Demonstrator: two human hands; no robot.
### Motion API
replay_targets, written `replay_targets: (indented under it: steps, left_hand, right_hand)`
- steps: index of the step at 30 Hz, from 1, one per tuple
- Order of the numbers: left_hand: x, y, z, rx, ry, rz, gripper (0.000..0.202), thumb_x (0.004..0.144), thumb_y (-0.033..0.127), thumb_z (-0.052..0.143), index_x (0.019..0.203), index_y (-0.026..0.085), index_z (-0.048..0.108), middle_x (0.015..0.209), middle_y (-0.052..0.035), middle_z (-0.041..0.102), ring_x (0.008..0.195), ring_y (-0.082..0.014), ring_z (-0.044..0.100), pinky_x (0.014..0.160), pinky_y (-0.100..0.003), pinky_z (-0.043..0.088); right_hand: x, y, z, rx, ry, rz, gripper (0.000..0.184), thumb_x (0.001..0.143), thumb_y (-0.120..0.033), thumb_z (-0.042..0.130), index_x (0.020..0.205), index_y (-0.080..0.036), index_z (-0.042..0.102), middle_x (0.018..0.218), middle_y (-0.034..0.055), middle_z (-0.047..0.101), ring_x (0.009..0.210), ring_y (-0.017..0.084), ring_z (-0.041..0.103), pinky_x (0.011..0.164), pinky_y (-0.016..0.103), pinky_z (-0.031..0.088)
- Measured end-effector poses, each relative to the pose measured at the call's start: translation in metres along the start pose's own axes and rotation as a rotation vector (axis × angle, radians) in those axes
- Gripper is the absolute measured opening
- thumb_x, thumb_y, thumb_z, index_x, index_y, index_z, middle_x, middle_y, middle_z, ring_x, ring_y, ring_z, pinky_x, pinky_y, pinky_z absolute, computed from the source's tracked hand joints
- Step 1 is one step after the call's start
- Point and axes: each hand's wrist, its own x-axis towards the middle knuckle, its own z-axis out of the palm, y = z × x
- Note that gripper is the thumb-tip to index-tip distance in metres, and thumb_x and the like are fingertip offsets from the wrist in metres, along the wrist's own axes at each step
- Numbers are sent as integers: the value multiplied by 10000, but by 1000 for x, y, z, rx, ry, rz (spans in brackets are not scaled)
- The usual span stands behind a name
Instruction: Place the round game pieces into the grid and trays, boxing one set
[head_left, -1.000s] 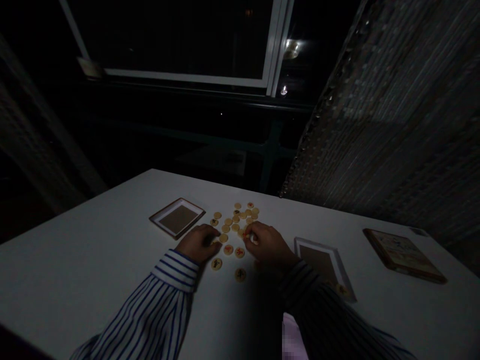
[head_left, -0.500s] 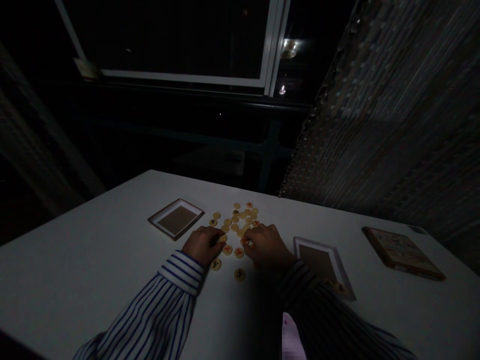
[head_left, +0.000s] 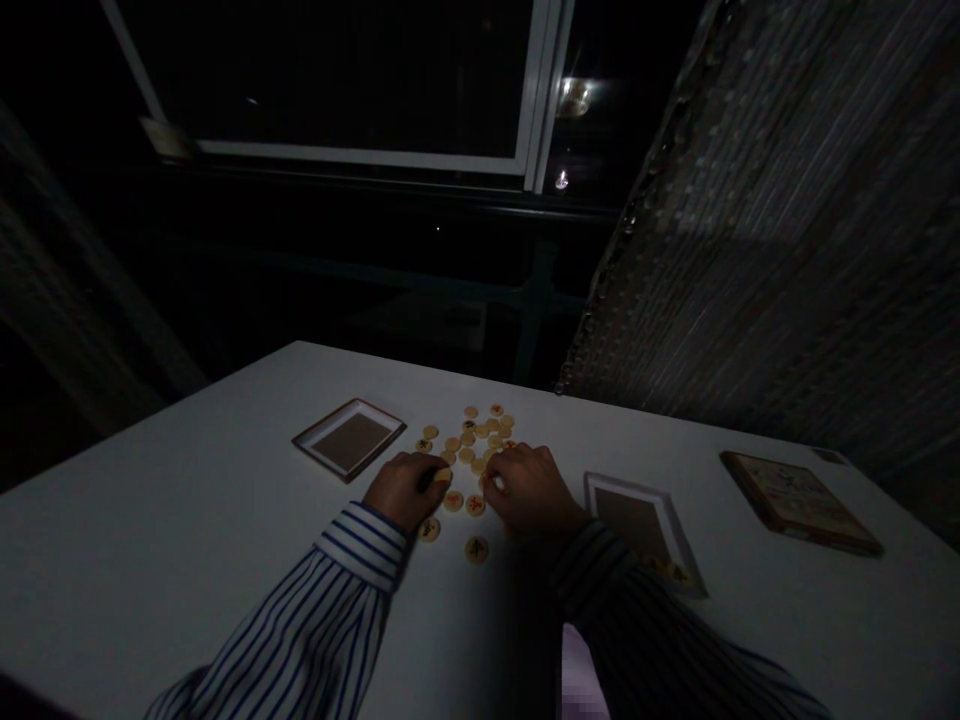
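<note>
Round, pale wooden xiangqi pieces lie loosely spread on the white table, some face down and some showing red or black characters. My left hand [head_left: 409,488] pinches a blank-side-up xiangqi piece [head_left: 442,475] between thumb and fingers at the near left of the cluster. Opposite it, my right hand [head_left: 529,487] has thumb and index finger closed at the edge of a xiangqi piece, mostly covered by the fingers. Between the hands lie two red-marked pieces, one a red piece [head_left: 475,505]. Closer to me is a black-marked piece [head_left: 476,549], with another black piece [head_left: 429,529] by my left wrist.
An open shallow box tray [head_left: 306,452] stands left of the pieces. Another tray [head_left: 686,545], holding a few pieces at its near end, is partly behind my right forearm. A flat decorated box lid [head_left: 802,500] lies far right. A beaded curtain [head_left: 720,250] hangs beyond.
The red-marked piece at my right fingertips is now mostly hidden as the fingers curl around it. My left hand keeps its pinch. The view has shifted slightly.
</note>
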Motion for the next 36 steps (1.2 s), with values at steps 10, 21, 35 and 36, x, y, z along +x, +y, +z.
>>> replay_targets:
  steps: [10,21,35,36]
  left_hand:
    - [2,10,-7,-636,66,-286,407,655,445,595,895,123,657,844,-84,678,767,-202,616,680,-321,496]
    - [1,17,-10,-837,9,-272,386,652,421,635,894,123,671,877,-94,691,833,-215,617,784,-336,469]
    - [0,26,-12,-740,22,-248,370,633,456,628,805,132,672,816,-78,696,807,-215,617,797,-344,459]
    - [0,26,-12,-739,22,-251,376,628,450,634,818,128,669,815,-80,695,797,-213,618,784,-342,464]
  right_hand:
    - [1,-2,1,118,94,-9,187,818,-262,455,926,-190,588,906,47,628,902,169,498,782,299,283]
    - [3,-13,4,374,165,-52,286,848,-286,437,1092,-195,555,970,48,632,911,159,525,833,300,334]
    - [7,-17,9,693,134,95,191,808,-298,504,939,-197,600,845,18,658,799,141,594,739,267,434]
    - [7,-17,10,721,128,102,190,807,-296,502,935,-196,599,843,19,660,793,139,599,729,261,442]
